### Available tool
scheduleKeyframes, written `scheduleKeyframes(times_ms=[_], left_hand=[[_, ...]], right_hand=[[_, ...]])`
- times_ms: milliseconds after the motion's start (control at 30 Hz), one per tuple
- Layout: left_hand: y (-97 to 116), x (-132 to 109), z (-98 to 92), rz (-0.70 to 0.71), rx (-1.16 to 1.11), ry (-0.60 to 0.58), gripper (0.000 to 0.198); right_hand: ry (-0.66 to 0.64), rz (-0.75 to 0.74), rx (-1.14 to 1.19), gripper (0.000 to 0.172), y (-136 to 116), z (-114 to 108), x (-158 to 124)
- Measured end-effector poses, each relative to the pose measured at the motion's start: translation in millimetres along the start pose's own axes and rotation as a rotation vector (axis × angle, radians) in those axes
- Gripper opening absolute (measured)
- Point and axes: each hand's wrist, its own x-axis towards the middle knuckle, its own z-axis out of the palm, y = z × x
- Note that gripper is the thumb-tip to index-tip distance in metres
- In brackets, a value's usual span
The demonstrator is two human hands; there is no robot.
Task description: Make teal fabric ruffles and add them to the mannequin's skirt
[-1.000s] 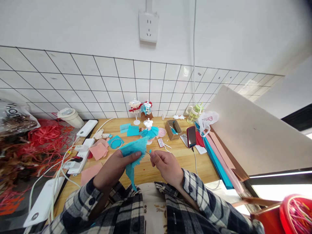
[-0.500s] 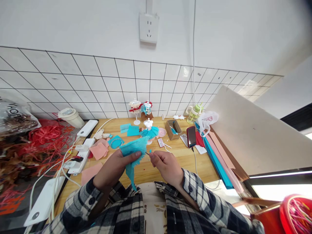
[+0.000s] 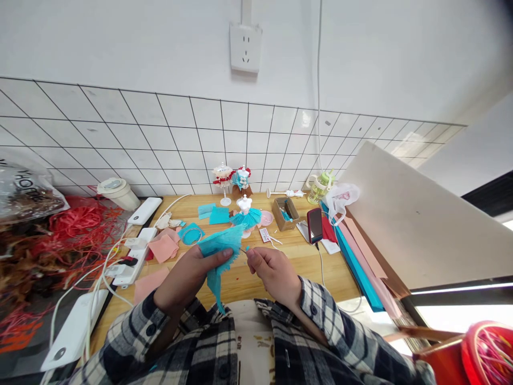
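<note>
My left hand (image 3: 188, 278) grips a piece of frayed turquoise fabric (image 3: 218, 246) above the wooden table (image 3: 296, 256), thumb pressed on its lower edge. My right hand (image 3: 272, 272) is pinched on a thin needle (image 3: 243, 251) whose tip touches the fabric's right edge; a small turquoise bit shows at the fingertips. Both sleeves are plaid. Behind the hands stands a small mannequin in a turquoise dress (image 3: 245, 215).
Two more dressed mini mannequins (image 3: 231, 181) stand by the tiled wall. Pink fabric scraps (image 3: 162, 248), turquoise pieces (image 3: 218, 215), a small cardboard box (image 3: 285, 212), a phone (image 3: 315, 224), power strips (image 3: 132, 259), red raffia (image 3: 76, 222) and coloured sheets (image 3: 356, 256) lie around.
Almost nothing: my right hand has shifted slightly at the fabric's edge, and the view has drifted a little.
</note>
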Motion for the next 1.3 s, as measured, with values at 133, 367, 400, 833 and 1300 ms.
scheduleKeyframes(times_ms=[133,367,400,833,1300], left_hand=[[0.2,0.6,-0.3,0.006,-0.010,0.005,0.018],[0.7,1.3,0.7,0.005,-0.025,0.017,0.016],[0.5,1.4,0.5,0.008,-0.030,0.018,0.016],[-0.2,3.1,2.6,-0.017,-0.031,0.009,0.016],[2.2,2.8,5.0,-0.043,-0.006,-0.003,0.022]], right_hand=[[-0.002,0.010,0.013,0.053,0.0,-0.2,-0.1],[-0.028,0.046,0.019,0.055,1.3,-1.7,-0.3],[-0.026,0.049,0.020,0.055,1.8,-1.8,-0.2],[-0.033,0.051,0.019,0.057,3.4,-0.8,1.3],[-0.022,0.015,0.000,0.054,4.0,-1.5,2.6]])
